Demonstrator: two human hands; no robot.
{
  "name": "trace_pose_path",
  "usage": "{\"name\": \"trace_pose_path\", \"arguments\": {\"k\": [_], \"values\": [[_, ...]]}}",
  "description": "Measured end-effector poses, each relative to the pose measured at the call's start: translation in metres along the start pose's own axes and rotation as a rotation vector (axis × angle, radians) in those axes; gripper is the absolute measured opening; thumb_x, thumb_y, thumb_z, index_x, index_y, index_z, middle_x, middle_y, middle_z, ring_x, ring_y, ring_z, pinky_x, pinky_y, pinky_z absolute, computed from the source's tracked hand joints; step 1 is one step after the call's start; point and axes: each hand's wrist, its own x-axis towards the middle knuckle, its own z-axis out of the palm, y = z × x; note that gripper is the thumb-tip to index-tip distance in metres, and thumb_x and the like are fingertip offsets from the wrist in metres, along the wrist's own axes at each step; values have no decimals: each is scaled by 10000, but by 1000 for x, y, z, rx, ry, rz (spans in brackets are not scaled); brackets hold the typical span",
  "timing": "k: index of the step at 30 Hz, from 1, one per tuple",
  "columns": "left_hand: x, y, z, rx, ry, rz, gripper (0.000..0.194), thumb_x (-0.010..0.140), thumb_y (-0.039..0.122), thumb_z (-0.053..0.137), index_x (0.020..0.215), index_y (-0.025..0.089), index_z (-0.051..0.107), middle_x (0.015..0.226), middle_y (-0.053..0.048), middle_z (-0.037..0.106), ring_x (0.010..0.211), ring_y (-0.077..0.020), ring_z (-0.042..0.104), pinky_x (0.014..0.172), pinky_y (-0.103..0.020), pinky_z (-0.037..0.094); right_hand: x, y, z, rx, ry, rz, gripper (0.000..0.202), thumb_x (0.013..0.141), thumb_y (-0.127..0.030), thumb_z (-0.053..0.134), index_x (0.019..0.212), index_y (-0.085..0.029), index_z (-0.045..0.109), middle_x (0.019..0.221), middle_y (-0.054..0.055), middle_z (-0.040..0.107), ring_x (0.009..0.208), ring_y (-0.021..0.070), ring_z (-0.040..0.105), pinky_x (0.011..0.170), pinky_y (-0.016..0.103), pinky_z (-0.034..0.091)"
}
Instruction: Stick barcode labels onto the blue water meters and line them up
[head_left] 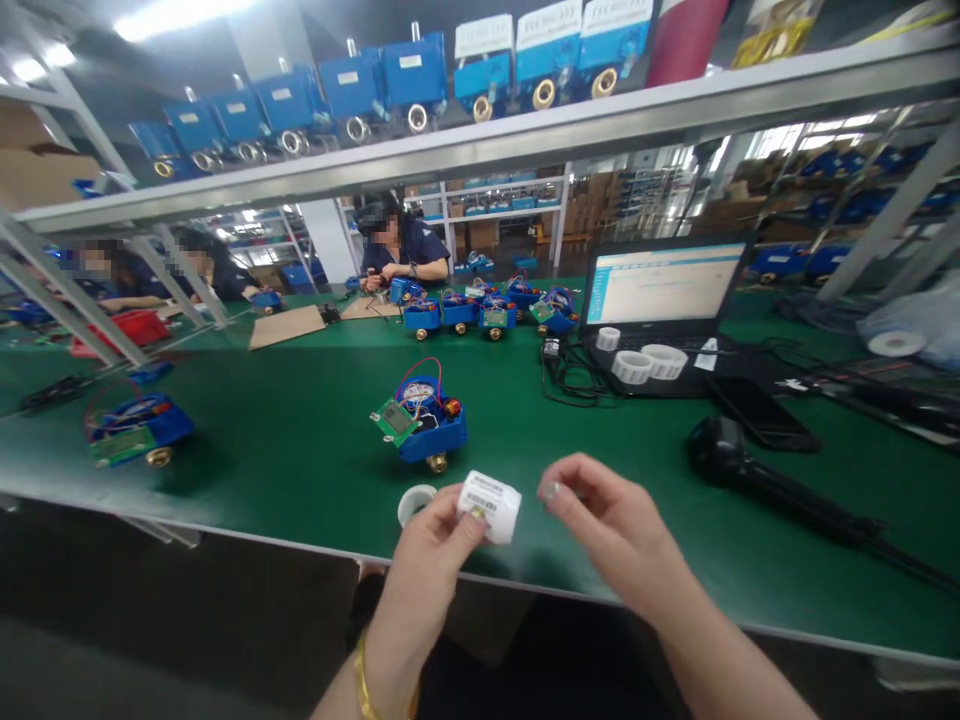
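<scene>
A white roll of barcode labels (499,508) is gripped between the thumb and fingers of my left hand (435,545), above the table's near edge. To its right, my right hand (615,525) is closed in a pinch, apart from the roll; what lies at its fingertips is too small to make out. Just behind my left hand, another white roll (409,503) rests on the table, partly hidden by the fingers. Beyond the hands stands an uncased blue meter (431,435) with a green circuit board, loose wires and a brass fitting.
A black barcode scanner (727,455) and a phone (765,412) lie on the green table (315,460) at right. Label rolls (664,360) sit on the laptop (660,290). Another wired meter (142,430) is at left. Several blue meters (416,75) line the overhead shelf. A person (409,240) works opposite.
</scene>
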Motion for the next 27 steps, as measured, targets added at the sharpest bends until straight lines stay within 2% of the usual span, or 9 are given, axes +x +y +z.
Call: {"name": "trace_pose_path", "arguments": {"k": [3, 6, 9, 12, 15, 18, 21, 24, 27], "values": [[-8, -12, 8, -147, 53, -6, 281, 785, 417, 656, 917, 174, 703, 1051, -84, 645, 1018, -262, 575, 875, -356, 472, -21, 6, 17, -19, -7, -80, 130, 856, -300, 568, 867, -202, 652, 834, 31, 602, 727, 154, 569, 557, 210, 436], [-16, -16, 17, -209, 71, 13, 271, 773, 393, 685, 937, 177, 681, 1043, -72, 650, 1025, -245, 583, 881, -341, 478, -29, 9, 28, -45, 90, -142, 104, 844, -244, 570, 791, -204, 651, 813, 27, 591, 664, 137, 548, 522, 207, 407], [-20, -16, 19, -214, 143, 71, 251, 747, 375, 722, 902, 196, 640, 924, -30, 663, 928, -200, 607, 829, -304, 493, -29, 9, 30, -9, 161, -140, 171, 823, -248, 608, 663, -194, 579, 719, 12, 562, 601, 132, 508, 505, 217, 383], [-24, -16, 17, -161, 178, 113, 227, 750, 379, 719, 832, 187, 629, 914, -30, 662, 919, -194, 607, 829, -292, 483, -31, 11, 26, 56, 149, -107, 218, 795, -262, 659, 624, -193, 541, 682, 3, 545, 593, 135, 486, 507, 221, 372], [-28, -18, 13, -143, 198, 116, 209, 772, 376, 696, 829, 181, 646, 1071, -56, 648, 1063, -230, 574, 940, -324, 431, -35, 14, 22, 96, 98, -89, 188, 817, -278, 656, 666, -194, 584, 712, 13, 569, 633, 149, 508, 536, 228, 386], [-31, -22, 12, -155, 230, 102, 209, 776, 385, 689, 812, 181, 659, 1125, -65, 630, 1135, -258, 538, 1011, -361, 377, -38, 16, 20, 93, 102, -112, 142, 853, -281, 628, 735, -202, 629, 753, 21, 597, 677, 161, 540, 559, 228, 409], [-33, -23, 13, -156, 224, 95, 228, 779, 411, 678, 840, 191, 675, 1141, -70, 624, 1137, -269, 535, 1013, -376, 376, -39, 12, 21, 60, 108, -173, 81, 867, -245, 607, 813, -221, 663, 802, 18, 621, 721, 157, 571, 566, 208, 429], [-34, -24, 15, -123, 219, 94, 233, 786, 410, 666, 905, 212, 696, 1175, -68, 610, 1147, -272, 526, 995, -369, 390, -40, 8, 24, 17, 102, -213, 113, 870, -208, 574, 863, -241, 681, 790, -6, 631, 678, 127, 573, 550, 178, 439], [-34, -24, 16, -71, 239, 109, 205, 786, 387, 663, 889, 217, 714, 1210, -61, 587, 1155, -266, 516, 990, -349, 391, -42, 7, 26, -25, 162, -208, 172, 823, -184, 574, 946, -244, 678, 807, -18, 648, 660, 115, 587, 553, 157, 462]]}}
